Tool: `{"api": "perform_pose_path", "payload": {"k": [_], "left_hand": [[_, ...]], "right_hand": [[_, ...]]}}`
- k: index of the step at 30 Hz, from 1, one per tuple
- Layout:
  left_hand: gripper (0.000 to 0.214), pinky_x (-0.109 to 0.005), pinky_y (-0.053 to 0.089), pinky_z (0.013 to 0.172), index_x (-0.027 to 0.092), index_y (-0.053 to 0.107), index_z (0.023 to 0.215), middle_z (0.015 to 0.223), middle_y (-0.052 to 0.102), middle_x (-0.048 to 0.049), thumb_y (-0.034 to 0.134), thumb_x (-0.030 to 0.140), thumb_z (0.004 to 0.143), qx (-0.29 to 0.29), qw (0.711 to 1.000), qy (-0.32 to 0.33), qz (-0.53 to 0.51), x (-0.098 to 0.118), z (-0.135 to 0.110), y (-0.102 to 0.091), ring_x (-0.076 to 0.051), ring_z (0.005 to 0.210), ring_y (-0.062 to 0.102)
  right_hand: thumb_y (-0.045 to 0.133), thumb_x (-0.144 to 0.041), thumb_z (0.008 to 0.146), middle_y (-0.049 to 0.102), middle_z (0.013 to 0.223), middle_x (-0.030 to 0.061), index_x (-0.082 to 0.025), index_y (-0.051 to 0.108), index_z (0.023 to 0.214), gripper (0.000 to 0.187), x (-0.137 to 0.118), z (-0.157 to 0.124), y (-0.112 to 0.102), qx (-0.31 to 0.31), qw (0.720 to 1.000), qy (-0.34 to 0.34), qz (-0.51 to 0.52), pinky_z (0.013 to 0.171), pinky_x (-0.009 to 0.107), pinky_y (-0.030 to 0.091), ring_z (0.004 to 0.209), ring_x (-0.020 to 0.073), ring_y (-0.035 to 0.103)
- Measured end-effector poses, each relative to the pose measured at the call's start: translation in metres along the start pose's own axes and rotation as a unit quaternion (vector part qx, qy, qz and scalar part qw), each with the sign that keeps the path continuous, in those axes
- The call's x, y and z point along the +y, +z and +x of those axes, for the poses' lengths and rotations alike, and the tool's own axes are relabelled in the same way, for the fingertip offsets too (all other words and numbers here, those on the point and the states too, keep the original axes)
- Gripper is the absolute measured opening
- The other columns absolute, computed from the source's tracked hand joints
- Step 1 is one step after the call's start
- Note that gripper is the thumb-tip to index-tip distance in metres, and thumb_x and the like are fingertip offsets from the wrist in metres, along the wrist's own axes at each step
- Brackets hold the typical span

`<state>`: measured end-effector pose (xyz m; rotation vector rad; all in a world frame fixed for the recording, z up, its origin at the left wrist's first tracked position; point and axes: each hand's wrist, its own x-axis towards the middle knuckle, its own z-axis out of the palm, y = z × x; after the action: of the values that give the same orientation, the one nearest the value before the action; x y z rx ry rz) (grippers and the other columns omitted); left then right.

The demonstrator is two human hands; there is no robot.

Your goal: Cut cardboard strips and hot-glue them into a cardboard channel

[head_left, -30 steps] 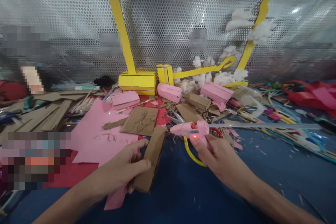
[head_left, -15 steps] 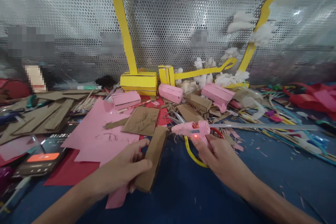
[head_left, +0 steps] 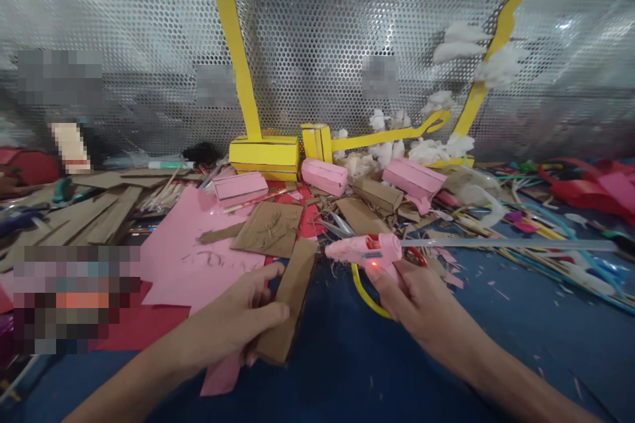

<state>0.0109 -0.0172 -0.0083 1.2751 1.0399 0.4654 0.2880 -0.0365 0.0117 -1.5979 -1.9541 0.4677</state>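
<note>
My left hand [head_left: 253,317] grips a folded strip of brown cardboard [head_left: 292,297], thumb on its top face and fingers under its left side. In my right hand [head_left: 414,294] is a pink hot glue gun [head_left: 364,249], its red light glowing beside my thumb. A long clear glue stick [head_left: 496,244] juts from the back of the gun to the right. The nozzle points left, close to the upper right end of the cardboard; whether it touches I cannot tell. Scissors [head_left: 367,297] with a yellow and a red handle lie partly hidden behind my right hand.
Pink paper [head_left: 183,251] and red paper [head_left: 133,324] lie at left, near cardboard strips [head_left: 99,215]. Pink boxes [head_left: 414,177] and yellow cardboard pieces [head_left: 262,157] stand before a perforated metal panel [head_left: 307,26]. Pipe cleaners and sticks litter the right side of the blue table [head_left: 347,383].
Both hands keep their holds on the cardboard and the glue gun. The gun sits very slightly further right and lower in view; the whole scene has shifted slightly right.
</note>
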Motion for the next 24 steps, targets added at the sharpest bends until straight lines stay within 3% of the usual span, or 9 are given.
{"api": "perform_pose_path", "payload": {"k": [4, 24], "left_hand": [[0.057, -0.012, 0.042, 0.035, 0.018, 0.045, 0.141, 0.066, 0.063, 0.0055, 0.065, 0.035, 0.091, -0.022, 1.000, 0.014, -0.002, 0.003, -0.001, 0.001, -0.005, 0.038, 0.046], [0.053, -0.011, 0.043, 0.036, 0.019, 0.045, 0.141, 0.066, 0.063, 0.0056, 0.062, 0.031, 0.093, -0.017, 1.000, 0.015, 0.001, 0.002, -0.002, 0.000, -0.006, 0.041, 0.048]], "right_hand": [[0.035, -0.056, 0.102, 0.038, 0.049, -0.0061, -0.026, 0.038, 0.063, 0.050, 0.003, 0.002, 0.002, -0.017, 1.000, 0.025, -0.001, 0.046, 0.029, 0.025, 0.044, 0.0119, 0.037], [0.034, -0.061, 0.103, 0.040, 0.054, -0.0057, -0.025, 0.040, 0.066, 0.052, 0.010, -0.002, 0.000, -0.058, 0.997, 0.030, 0.041, 0.047, 0.029, 0.025, 0.048, 0.0123, 0.036]]}}
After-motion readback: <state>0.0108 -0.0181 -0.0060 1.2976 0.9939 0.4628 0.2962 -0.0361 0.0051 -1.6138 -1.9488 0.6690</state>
